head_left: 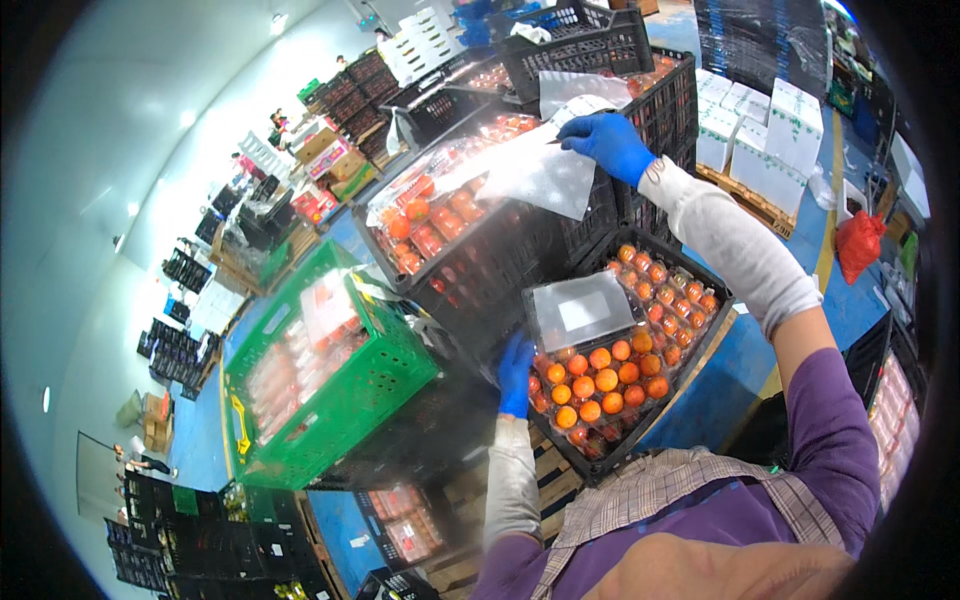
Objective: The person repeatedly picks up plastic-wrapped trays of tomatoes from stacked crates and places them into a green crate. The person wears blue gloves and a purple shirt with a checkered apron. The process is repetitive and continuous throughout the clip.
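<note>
My right hand (611, 146), in a blue glove, reaches forward and pinches the edge of a translucent sheet (544, 180). The sheet lies across clear fruit packs on a tall black crate (480, 277). My left hand (515, 375), also blue-gloved, is at the left edge of a clear plastic clamshell (600, 405) filled with rows of round orange fruit. Its fingers are partly hidden, so its grip is unclear. A greyish translucent panel with a white label (585, 311) covers the back of that pack. Similar packs (667, 292) fill the low black crate (720, 307) beneath.
At left stands a green crate (352, 420) of packed fruit. A black crate (577, 49) tops the stack behind. White cartons (780, 142) sit on a pallet to the right, near a red bag (859, 247). Wooden pallet slats (551, 480) show below; several people are far off.
</note>
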Available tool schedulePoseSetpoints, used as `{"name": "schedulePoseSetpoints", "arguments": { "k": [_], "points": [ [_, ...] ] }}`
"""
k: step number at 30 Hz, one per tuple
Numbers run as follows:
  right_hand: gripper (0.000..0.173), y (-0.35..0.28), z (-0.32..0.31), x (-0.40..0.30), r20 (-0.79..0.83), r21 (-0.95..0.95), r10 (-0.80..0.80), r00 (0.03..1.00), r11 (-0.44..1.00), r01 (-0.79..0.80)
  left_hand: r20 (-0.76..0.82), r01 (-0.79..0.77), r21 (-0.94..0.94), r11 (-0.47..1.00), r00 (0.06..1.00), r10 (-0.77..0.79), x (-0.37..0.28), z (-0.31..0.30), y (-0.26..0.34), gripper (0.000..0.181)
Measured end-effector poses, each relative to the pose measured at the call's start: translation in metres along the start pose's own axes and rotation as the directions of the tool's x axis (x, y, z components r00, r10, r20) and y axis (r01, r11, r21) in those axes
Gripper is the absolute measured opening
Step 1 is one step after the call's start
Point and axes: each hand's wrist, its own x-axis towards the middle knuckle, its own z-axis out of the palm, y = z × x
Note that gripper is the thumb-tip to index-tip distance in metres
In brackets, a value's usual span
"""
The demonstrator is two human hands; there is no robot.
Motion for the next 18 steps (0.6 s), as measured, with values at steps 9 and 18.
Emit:
{"name": "schedulePoseSetpoints", "arguments": {
  "k": [9, 18],
  "points": [
    [0.023, 0.022, 0.002, 0.002, -0.024, -0.077, 0.01, 1.0, 0.997, -0.012, 0.047, 0.094, -0.121, 0.988, 0.995, -0.089, -0.013, 0.003, 0.034, 0.04],
    [0.024, 0.07, -0.039, -0.078, 0.133, -0.02, 0.384, 0.914, 0.923, -0.385, 0.148, -0.043, 0.104, 0.994, 0.989, 0.027, -0.014, -0.01, 0.015, 0.041]
  ]
}}
